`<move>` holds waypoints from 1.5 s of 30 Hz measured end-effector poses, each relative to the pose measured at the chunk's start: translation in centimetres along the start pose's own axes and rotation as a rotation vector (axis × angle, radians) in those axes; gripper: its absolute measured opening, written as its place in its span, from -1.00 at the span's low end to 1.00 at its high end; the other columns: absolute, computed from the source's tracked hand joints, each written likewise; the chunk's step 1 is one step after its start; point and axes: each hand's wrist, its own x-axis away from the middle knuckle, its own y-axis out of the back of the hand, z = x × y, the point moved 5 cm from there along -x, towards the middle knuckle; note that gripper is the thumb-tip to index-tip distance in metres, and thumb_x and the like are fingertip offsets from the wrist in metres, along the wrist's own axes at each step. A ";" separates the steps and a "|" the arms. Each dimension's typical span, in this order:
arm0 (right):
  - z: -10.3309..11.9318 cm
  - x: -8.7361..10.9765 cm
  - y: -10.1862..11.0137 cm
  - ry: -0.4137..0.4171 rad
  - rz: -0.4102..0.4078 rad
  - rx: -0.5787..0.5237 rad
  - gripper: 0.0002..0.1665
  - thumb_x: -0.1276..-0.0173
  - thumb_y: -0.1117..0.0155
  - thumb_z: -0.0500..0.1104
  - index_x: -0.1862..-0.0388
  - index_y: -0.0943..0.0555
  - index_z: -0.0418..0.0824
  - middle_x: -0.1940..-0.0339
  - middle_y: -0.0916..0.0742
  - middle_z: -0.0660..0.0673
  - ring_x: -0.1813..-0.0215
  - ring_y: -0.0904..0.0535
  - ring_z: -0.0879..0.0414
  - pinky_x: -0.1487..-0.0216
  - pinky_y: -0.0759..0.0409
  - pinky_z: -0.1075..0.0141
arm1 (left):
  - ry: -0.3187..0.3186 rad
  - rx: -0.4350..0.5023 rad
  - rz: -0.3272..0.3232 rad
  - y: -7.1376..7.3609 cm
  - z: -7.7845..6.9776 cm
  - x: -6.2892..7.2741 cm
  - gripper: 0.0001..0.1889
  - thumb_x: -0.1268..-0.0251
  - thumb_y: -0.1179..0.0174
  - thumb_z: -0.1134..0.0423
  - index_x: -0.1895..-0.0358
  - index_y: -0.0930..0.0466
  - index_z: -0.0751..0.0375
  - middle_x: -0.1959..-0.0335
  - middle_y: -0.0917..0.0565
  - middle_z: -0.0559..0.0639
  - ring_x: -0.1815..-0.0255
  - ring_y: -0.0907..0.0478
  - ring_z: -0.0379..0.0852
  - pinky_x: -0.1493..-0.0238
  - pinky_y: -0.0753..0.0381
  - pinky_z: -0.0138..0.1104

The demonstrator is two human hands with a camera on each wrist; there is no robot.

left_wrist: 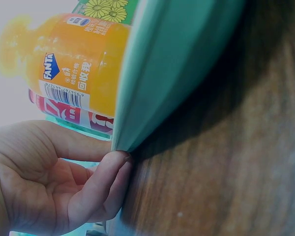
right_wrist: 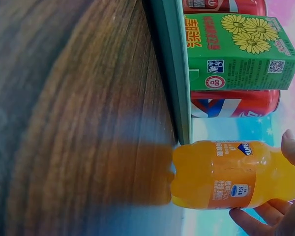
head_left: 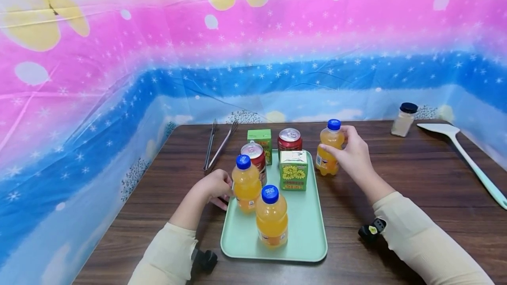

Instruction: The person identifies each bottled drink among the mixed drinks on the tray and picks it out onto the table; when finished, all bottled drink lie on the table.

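Note:
My left hand point(head_left: 215, 188) pinches the left rim of a pale green tray point(head_left: 305, 245) between thumb and fingers, as the left wrist view shows. Right of the tray, my right hand point(head_left: 352, 151) holds an orange soda bottle point(head_left: 328, 144) upright, fingers round its upper part. Its base is close to the table in the right wrist view point(right_wrist: 221, 172). On the tray stand two more orange soda bottles, one by my left hand point(head_left: 246, 184) and one in front point(head_left: 271, 219). Behind them are a green drink carton point(head_left: 293, 171) and a red can point(head_left: 259, 159).
At the tray's far end stand another red can point(head_left: 290, 140) and another green carton point(head_left: 259, 137). Metal tongs point(head_left: 218, 148) lie at the back left of the wooden table point(head_left: 158, 214). A black-capped jar point(head_left: 403, 121) and a spatula point(head_left: 467, 157) are at the right.

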 end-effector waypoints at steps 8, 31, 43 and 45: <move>0.0 -0.2 -0.1 0.002 -0.003 0.007 -0.19 -0.14 -0.39 0.09 -0.21 -0.28 -0.30 -0.01 -0.54 -0.30 0.05 -0.52 -0.18 0.16 -0.64 -0.05 | -0.005 -0.004 0.005 -0.1 0.0 0.0 -0.77 -0.08 -0.26 0.50 0.27 -0.39 0.36 0.39 -0.45 0.21 0.46 -0.51 0.03 0.51 -0.69 -0.20; 1.5 0.0 1.6 -0.044 -0.019 0.022 0.04 -0.10 -0.38 0.18 -0.31 -0.12 -0.37 -0.17 -0.47 -0.35 -0.21 -0.35 -0.24 -0.20 -0.37 -0.11 | -0.013 0.001 0.005 0.0 -0.1 0.1 -0.77 -0.06 -0.26 0.51 0.26 -0.39 0.37 0.38 -0.46 0.21 0.47 -0.51 0.03 0.51 -0.69 -0.19; 6.2 2.1 4.6 0.177 -0.096 -0.046 -0.08 -0.13 -0.41 0.04 -0.30 -0.17 -0.32 -0.17 -0.49 -0.23 -0.23 -0.38 -0.09 -0.18 -0.40 -0.03 | -0.011 0.010 0.001 0.0 -0.1 0.2 -0.77 -0.06 -0.26 0.51 0.27 -0.39 0.36 0.40 -0.45 0.20 0.47 -0.50 0.03 0.51 -0.69 -0.19; 7.1 2.7 4.8 0.213 -0.084 -0.068 -0.10 -0.14 -0.42 -0.01 -0.30 -0.18 -0.30 -0.18 -0.50 -0.22 -0.23 -0.39 -0.07 -0.19 -0.41 -0.03 | -0.012 0.013 0.009 -0.1 -0.1 0.2 -0.79 -0.07 -0.24 0.52 0.29 -0.38 0.36 0.42 -0.45 0.19 0.50 -0.49 0.02 0.51 -0.69 -0.19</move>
